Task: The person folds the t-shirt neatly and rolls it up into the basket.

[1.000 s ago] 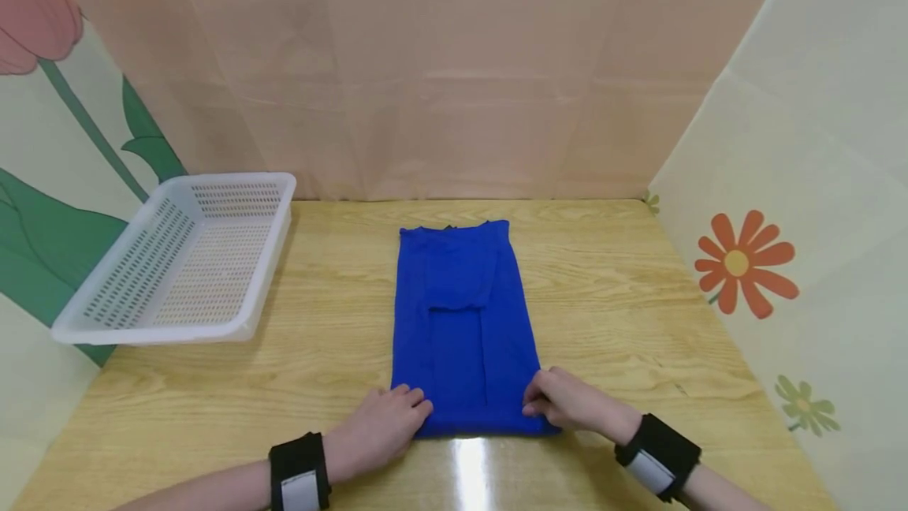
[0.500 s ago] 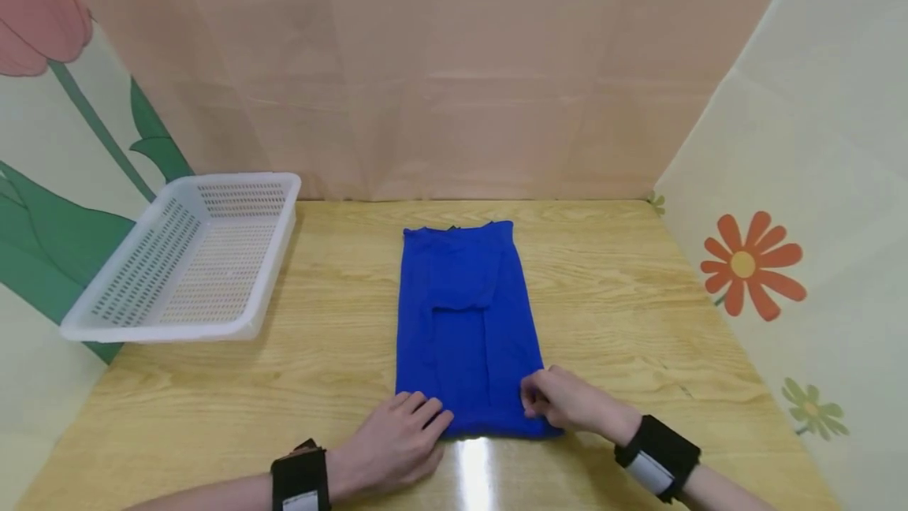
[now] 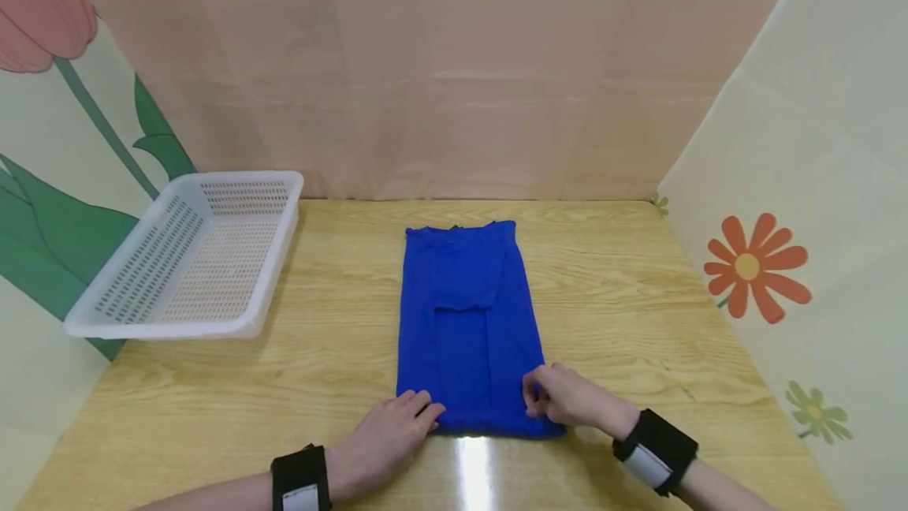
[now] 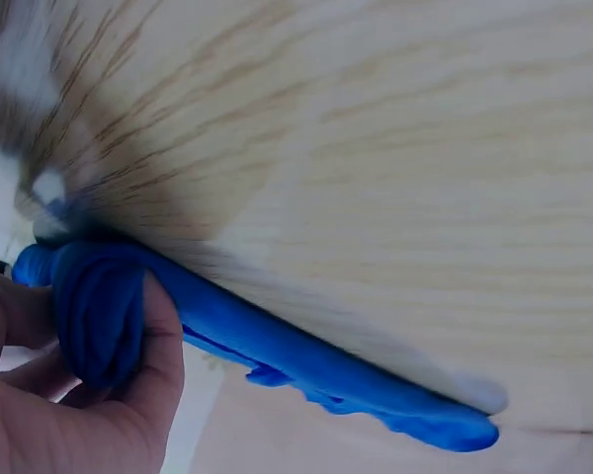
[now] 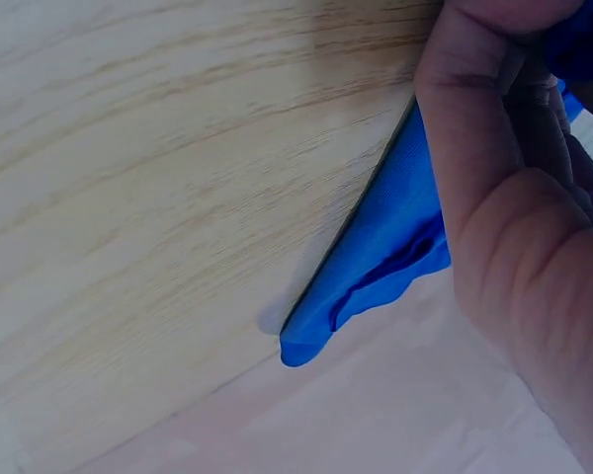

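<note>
A blue folded garment (image 3: 461,345) lies lengthwise on the table, its near edge rolled into a narrow band; its exact kind is unclear. At the near left corner my left hand (image 3: 386,440) grips the end of the roll. In the left wrist view, the thumb and fingers of the left hand (image 4: 128,405) wrap round the coiled blue fabric (image 4: 104,316). My right hand (image 3: 571,397) pinches the near right corner with bent fingers. The right wrist view has the right hand (image 5: 514,207) close up, mostly hiding the cloth it holds, while the garment's side edge (image 5: 385,237) runs away beyond.
A white perforated plastic basket (image 3: 266,290) stands at the table's far left. The wooden table (image 3: 624,282) ends at a pinkish cloth backdrop (image 3: 468,85). Flower-printed panels border both sides. Black straps (image 3: 301,475) circle both wrists.
My left hand first spread a little rightward over the rolled edge, then drew back slightly and regripped the corner. My right hand stayed at its corner. The garment has hardly moved.
</note>
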The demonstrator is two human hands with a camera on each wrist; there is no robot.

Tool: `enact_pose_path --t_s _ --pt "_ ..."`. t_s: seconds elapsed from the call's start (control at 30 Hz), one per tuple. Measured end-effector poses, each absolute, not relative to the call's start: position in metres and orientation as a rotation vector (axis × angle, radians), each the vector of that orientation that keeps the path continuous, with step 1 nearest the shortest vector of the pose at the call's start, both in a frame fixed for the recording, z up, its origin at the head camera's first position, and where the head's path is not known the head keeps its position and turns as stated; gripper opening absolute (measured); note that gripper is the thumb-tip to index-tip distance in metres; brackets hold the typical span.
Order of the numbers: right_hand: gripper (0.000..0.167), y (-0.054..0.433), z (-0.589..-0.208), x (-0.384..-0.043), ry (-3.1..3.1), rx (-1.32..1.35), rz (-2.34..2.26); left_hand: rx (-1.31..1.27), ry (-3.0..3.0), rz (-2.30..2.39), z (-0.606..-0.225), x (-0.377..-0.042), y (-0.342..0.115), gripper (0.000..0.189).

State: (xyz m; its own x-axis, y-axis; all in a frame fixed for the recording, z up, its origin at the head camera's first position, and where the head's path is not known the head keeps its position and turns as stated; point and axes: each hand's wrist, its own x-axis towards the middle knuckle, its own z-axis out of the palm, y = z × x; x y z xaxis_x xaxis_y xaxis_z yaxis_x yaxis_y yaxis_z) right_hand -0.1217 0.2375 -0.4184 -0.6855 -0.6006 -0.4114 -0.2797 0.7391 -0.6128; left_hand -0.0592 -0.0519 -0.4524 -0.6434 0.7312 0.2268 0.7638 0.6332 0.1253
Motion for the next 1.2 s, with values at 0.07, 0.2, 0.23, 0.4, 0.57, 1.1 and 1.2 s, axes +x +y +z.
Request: enact_pose_path --t_s 0.07,0.2,0.23,0.4,0.57,1.1,1.2 --pt "0.013 0.237 -0.418 -0.122 2.321 -0.638 -0.686 -1.209 -2.756 -0.406 -0.452 -0.060 -0.053 0.020" --pt "0.013 0.237 -0.416 -0.121 2.323 -0.620 -0.686 -1.164 -2.824 -0.502 -0.450 -0.064 -0.054 0.015" --pt "0.013 0.238 -0.416 -0.121 2.329 -0.624 -0.688 -1.160 -2.845 -0.523 -0.449 -0.065 -0.054 0.014" --pt "0.013 0.241 -0.418 -0.116 2.442 -0.767 -0.689 -1.150 -2.868 -0.609 -0.446 -0.070 -0.052 0.008" --pt "0.010 0.243 -0.421 -0.106 2.642 -1.022 -0.695 -1.147 -2.853 -0.687 -0.444 -0.074 -0.052 0.006" --pt "0.016 0.242 -0.442 -0.085 2.850 -1.506 -0.773 -1.242 -3.000 -0.696 -0.429 -0.092 -0.057 0.012" --pt "0.008 0.241 -0.439 -0.089 2.799 -1.402 -0.824 -1.245 -2.991 -0.636 -0.430 -0.093 -0.059 0.009"
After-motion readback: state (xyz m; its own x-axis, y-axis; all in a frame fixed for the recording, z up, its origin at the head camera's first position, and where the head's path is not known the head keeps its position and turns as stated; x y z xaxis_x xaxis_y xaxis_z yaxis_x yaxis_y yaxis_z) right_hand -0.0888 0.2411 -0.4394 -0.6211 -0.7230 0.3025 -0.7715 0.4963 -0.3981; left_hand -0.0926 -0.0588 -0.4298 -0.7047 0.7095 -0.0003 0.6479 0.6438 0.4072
